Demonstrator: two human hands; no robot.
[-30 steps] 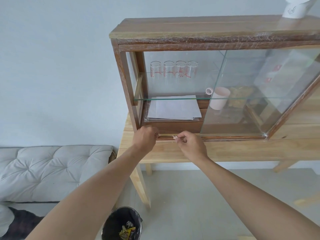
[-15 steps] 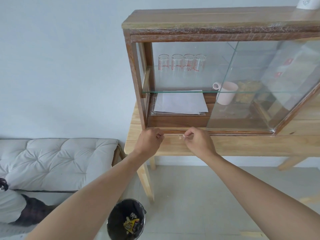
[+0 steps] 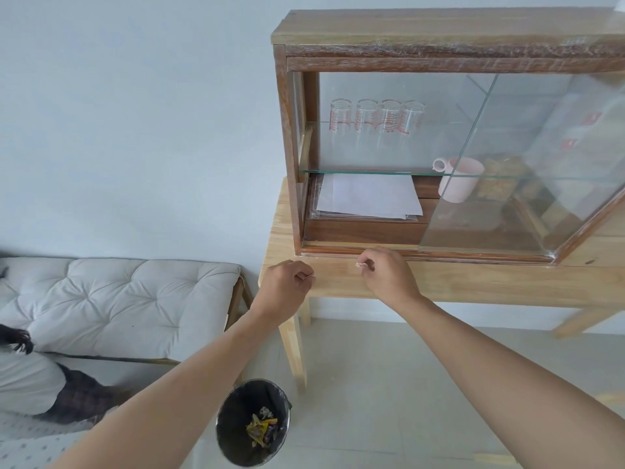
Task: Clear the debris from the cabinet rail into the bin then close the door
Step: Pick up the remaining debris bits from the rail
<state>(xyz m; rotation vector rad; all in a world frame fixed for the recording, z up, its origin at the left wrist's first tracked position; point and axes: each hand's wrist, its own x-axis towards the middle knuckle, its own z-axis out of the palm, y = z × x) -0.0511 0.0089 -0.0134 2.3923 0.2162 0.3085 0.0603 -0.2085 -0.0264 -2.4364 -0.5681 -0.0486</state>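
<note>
The bin (image 3: 253,423) stands on the floor by the bench (image 3: 473,282) leg, lined with a black bag, and down in it lie a few scraps, one of them a yellow wrapper (image 3: 257,431). Up on the bench sits the wooden cabinet (image 3: 439,32). On its glass shelf (image 3: 372,171) four clear measuring glasses (image 3: 377,116) with red marks stand upside down in a row. Below the shelf a stack of white paper (image 3: 367,198) lies flat, and behind the sliding glass door (image 3: 527,170) there is a pink mug (image 3: 460,179) with something brownish beside it that I cannot make out. The door stands pushed to the right, leaving the left half of the cabinet open.

The left hand (image 3: 287,282) is curled into a loose fist with thumb and forefinger pinched narrow on a thin sliver of debris. The right hand (image 3: 389,275) is pinched the same way on a small pale bit of debris (image 3: 360,264) that pokes out to its left. Both hands hang in front of the bench edge, just below the cabinet rail (image 3: 338,249), and well above the bin.

A second ago both hands were up at the rail itself, fingers working in the groove; since then they have come away and down with their bits, and the view has swung left so that the cabinet now sits further right and more of the bin shows. A white cushioned couch (image 3: 118,299) lies off to the left.
</note>
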